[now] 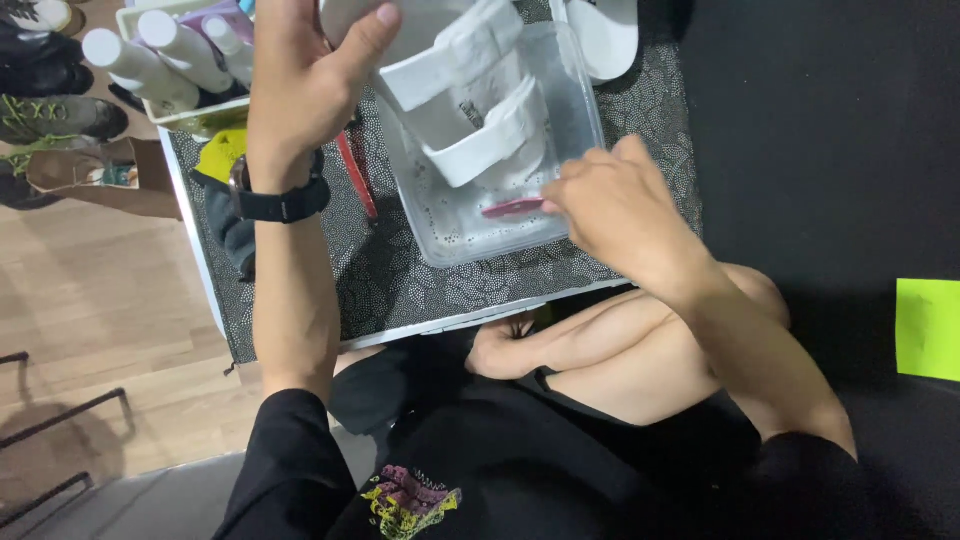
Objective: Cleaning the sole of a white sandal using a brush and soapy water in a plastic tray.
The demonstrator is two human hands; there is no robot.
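Fingers (372, 35) of the left hand (300, 85) clasp a white two-strap sandal (455, 85) by its far left edge, holding it tilted above a clear plastic tub (470, 235) on the dotted tabletop (400, 290), while the right hand (610, 205) pinches a pink brush (512, 208) just near-right of the sandal's straps. Sandal's long axis runs from far left toward near right, straps facing up. White bottles (160, 50) stand in a tray far left; red scissors (357, 175) lie left of the tub.
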